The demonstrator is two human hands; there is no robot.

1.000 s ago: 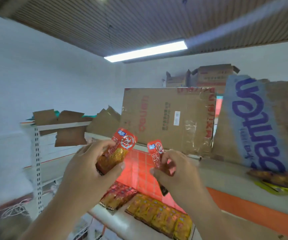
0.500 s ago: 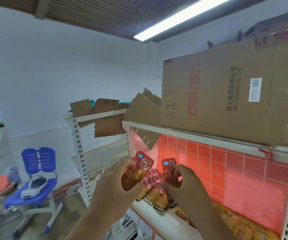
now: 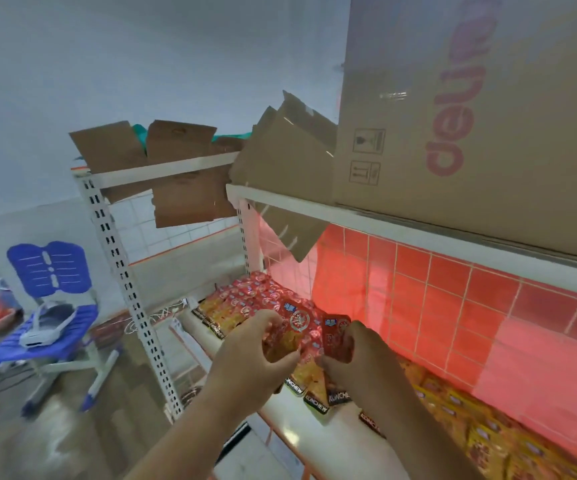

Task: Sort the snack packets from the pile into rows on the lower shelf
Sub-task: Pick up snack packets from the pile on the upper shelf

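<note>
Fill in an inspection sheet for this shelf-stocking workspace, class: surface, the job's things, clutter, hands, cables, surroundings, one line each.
Surface: lower shelf, white, its front strip bare near the hands.
Job's things: red snack packets in a row at the shelf's left end; yellow packets laid along the right.
Clutter: large cardboard box on the upper shelf; flattened cardboard drooping over the edge.
Hands: left hand grips a red packet; right hand pinches a smaller red packet. Both hover over the row.
Cables: white wires tangled behind the shelf upright.
Surroundings: blue chair on the floor at left, red tiled backing behind the shelf.
</note>
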